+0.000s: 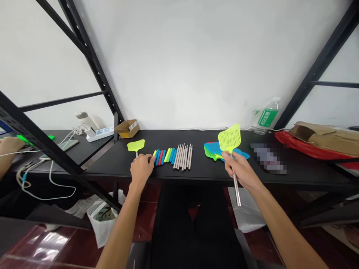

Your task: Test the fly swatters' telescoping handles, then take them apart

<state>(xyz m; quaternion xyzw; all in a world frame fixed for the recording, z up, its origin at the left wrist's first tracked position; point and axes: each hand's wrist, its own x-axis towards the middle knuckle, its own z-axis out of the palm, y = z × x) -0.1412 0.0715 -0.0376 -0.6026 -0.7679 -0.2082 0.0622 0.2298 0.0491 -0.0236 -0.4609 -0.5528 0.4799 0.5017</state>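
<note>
My right hand [239, 168] is wrapped round the metal rod of a fly swatter with a yellow-green mesh head [230, 138]. The swatter stands tilted in front of the table edge, its rod's lower end bare. At the left end of a row of coloured handle sleeves [165, 157], my left hand [141, 168] has its fingers curled on a yellow-green sleeve [154, 153], partly hidden. Another yellow-green swatter [136, 145] lies just behind that hand. Several thin metal rods [183, 157] lie side by side right of the sleeves. Blue and green swatter heads [213, 148] are piled behind my right hand.
An open cardboard box [127, 129] and a power strip [100, 134] are at the left. At the right stand a plastic bottle [267, 116], a blurred-out item [268, 158] and brown packaging [325, 138] on red plastic. Black frame posts flank the table; another person's hand [8, 151] shows far left.
</note>
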